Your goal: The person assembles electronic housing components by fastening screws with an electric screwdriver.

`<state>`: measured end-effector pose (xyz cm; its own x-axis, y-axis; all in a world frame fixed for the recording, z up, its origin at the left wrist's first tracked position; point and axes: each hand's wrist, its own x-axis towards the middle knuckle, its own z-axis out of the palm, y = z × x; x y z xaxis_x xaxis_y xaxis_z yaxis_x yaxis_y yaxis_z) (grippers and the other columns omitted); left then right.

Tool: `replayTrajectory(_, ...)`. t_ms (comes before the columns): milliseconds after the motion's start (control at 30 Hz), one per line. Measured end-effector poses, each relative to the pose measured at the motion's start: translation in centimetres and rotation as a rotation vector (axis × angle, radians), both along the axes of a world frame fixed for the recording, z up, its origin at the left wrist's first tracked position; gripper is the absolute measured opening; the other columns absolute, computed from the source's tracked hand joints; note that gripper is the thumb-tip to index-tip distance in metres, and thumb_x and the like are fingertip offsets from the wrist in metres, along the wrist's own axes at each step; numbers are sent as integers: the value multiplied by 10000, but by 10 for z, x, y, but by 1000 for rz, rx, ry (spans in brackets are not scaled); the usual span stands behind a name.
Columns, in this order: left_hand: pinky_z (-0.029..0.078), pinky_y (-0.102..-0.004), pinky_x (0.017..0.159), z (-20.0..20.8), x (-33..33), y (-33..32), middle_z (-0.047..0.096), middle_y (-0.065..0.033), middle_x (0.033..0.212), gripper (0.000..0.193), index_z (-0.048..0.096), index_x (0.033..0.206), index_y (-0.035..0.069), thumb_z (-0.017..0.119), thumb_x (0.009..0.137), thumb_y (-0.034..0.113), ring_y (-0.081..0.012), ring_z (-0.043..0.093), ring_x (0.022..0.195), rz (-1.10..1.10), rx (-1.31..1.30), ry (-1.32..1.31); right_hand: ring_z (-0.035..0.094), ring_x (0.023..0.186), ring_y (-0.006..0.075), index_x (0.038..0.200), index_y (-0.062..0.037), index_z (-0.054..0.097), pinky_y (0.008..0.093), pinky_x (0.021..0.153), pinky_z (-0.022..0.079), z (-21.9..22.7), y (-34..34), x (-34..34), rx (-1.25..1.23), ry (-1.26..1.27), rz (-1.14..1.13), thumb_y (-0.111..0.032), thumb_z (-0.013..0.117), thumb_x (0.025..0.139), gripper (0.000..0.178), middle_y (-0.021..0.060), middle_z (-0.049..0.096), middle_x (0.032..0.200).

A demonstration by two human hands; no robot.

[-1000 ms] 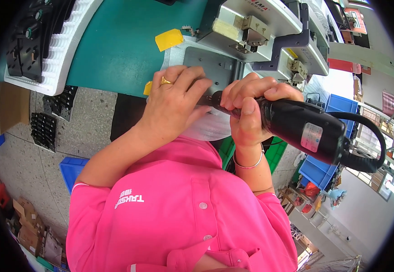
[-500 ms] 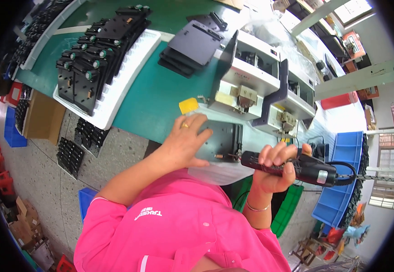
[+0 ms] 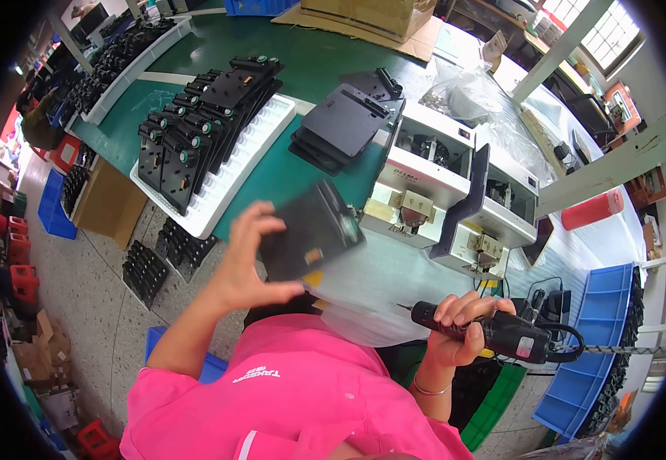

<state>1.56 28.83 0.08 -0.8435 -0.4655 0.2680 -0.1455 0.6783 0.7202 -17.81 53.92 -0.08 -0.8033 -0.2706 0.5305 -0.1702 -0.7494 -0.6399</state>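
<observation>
A square black panel [image 3: 302,234] with a black rod-like part along one edge is lifted in my left hand [image 3: 233,268]. The fingers grip its left side, and motion blurs the panel. A black electric screwdriver [image 3: 517,339] lies across my right hand [image 3: 459,333], fingers wrapped round its body. Its bit points left, apart from the panel, over a translucent plastic sheet [image 3: 371,284] at the table's near edge. A yellow piece [image 3: 314,277] shows partly below the panel.
Beyond the sheet stand two boxy screw feeders [image 3: 432,165] [image 3: 513,195]. A white foam tray [image 3: 260,149] holds several assembled panels; a stack of flat black panels [image 3: 340,119] lies beside it. Blue bins [image 3: 586,345] stand at the right, a green crate [image 3: 494,410] below the table edge.
My left hand has raised the panel off the sheet and moved it left. The screwdriver has come away from the panel, still in my right hand. The whole view has shifted somewhat.
</observation>
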Motion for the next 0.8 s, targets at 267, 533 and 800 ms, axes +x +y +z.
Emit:
replayTrajectory(267, 349, -456, 1044, 23, -118, -68, 487, -139, 1303, 755, 477, 1278, 79, 840, 660, 318, -362, 431, 1223, 446, -364, 161, 477, 590, 174, 1252, -61, 393, 307, 494, 481, 0, -10, 0, 44, 58, 1, -120, 586, 856, 445, 74, 486, 712)
replayTrajectory(533, 233, -538, 1058, 14, -187, -62, 387, -149, 1359, 946, 393, 1374, 136, 780, 626, 566, -354, 341, 1289, 553, -252, -250, 470, 591, 170, 1253, -56, 387, 314, 493, 484, -5, -8, 5, 73, 31, -41, -101, 588, 858, 446, 70, 472, 698)
replayTrajectory(800, 153, -623, 1082, -11, -198, -40, 235, -194, 1498, 988, 321, 1432, 147, 757, 658, 578, -368, 156, 1425, 616, -305, -306, 478, 579, 168, 1247, -55, 402, 320, 493, 489, -10, -10, 0, 142, 18, -94, -94, 594, 855, 438, 64, 465, 693)
